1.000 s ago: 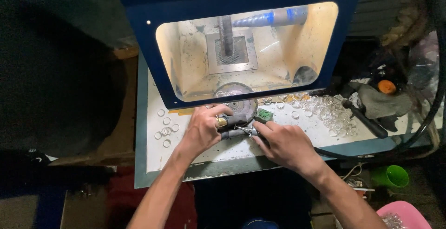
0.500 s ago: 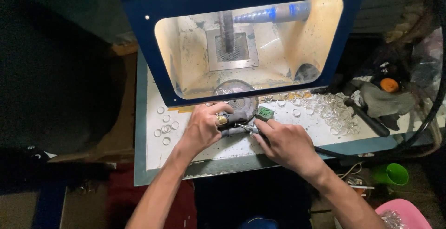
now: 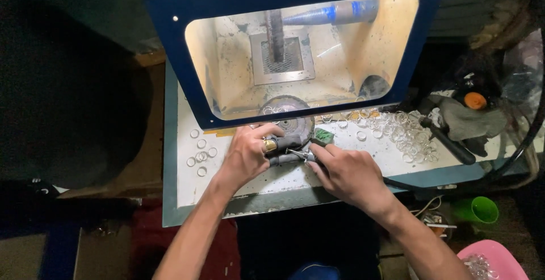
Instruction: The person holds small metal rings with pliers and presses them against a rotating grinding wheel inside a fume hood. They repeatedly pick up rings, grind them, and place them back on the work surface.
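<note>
Both hands have edged slightly toward frame centre since a second ago, drawing closer over the work. At mid-frame, the left hand [image 3: 247, 154] is clenched around a dark cloth-wrapped holder [image 3: 285, 144] whose long axis runs left to right, just below the round grinding wheel [image 3: 290, 122]. From lower right, the right hand [image 3: 346, 173] pinches a thin metal tool [image 3: 299, 154], tip touching the holder. Small clear rings [image 3: 200, 156] lie scattered on the white bench [image 3: 374, 155].
</note>
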